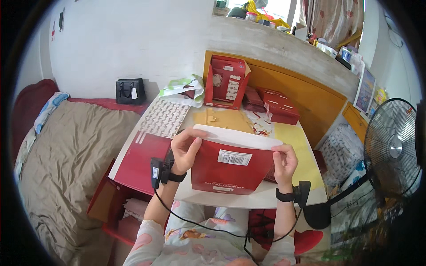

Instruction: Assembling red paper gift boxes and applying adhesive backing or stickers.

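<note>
— Both grips are clenched on the same thing, aren't they?

— Yes. Your left hand (185, 148) pinches the upper left corner of the red packet (228, 170), thumb in front and fingers curled behind its white flap (239, 136). Your right hand (285, 163) clasps the right edge of that packet, thumb across the front.

— Where is the packet?

— You hold it upright just above the near edge of the white counter (266, 197), between your two hands, its flap opened upward. A white barcode label (234, 157) sits on its front, near the top.

— What is on your wrists?

— A black strap with a small device (156, 173) on the left, a similar black band (293, 194) on the right, and black cable (199, 224) running down from both toward your lap.

— And around the packet?

— A large red sheet (140, 162) lies on the counter to your left, with a patterned sheet (165, 117) beyond it. Behind the packet lie tan paper pieces (222, 119) and a yellow sheet (297, 146). An open red box (226, 82) stands at the far edge, and flat red boxes (279, 106) lie to its right. A black handbag (130, 91) rests against the wall beside the bed (71, 159), and an electric fan (392, 148) stands well to your right.
</note>
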`<state>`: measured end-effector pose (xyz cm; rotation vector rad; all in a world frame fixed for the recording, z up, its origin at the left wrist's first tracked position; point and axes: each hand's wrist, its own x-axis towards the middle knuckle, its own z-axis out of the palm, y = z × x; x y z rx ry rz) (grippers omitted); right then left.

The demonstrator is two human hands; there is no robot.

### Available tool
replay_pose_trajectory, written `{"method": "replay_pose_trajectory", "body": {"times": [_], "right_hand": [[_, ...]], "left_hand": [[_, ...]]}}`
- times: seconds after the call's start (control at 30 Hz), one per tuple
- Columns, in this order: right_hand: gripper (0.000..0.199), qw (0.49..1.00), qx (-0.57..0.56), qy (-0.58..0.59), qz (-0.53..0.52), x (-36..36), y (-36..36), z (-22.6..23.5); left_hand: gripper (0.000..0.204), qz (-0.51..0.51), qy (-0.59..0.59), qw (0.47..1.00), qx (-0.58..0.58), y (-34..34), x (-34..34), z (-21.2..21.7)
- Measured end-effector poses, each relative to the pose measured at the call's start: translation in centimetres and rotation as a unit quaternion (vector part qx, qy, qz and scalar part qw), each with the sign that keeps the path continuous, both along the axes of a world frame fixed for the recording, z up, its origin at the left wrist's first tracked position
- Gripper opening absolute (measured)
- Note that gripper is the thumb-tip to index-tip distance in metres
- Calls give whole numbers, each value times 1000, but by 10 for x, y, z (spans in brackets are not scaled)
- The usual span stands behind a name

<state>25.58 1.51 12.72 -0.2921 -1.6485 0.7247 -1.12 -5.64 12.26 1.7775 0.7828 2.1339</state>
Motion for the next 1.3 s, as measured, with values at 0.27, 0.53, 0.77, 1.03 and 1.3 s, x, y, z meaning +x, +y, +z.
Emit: {"method": "replay_pose_trajectory", "body": {"times": [0.27,0.53,0.77,1.03,1.3], "right_hand": [[6,996,33,50,-71,-10,-3,-9],[22,994,-48,92,-29,-14,-23,26],[15,973,-206,-103,14,9,12,-5],[9,926,-224,-288,98,8,39,-53],[15,885,-132,-430,119,-14,28,-38]], "left_hand": [[12,37,78,996,29,-2,-8,4],[15,55,0,998,-16,-21,19,21],[30,-18,18,975,-220,-12,21,1],[17,-166,98,888,-418,28,2,-62],[22,-153,188,898,-368,26,15,-58]]}}
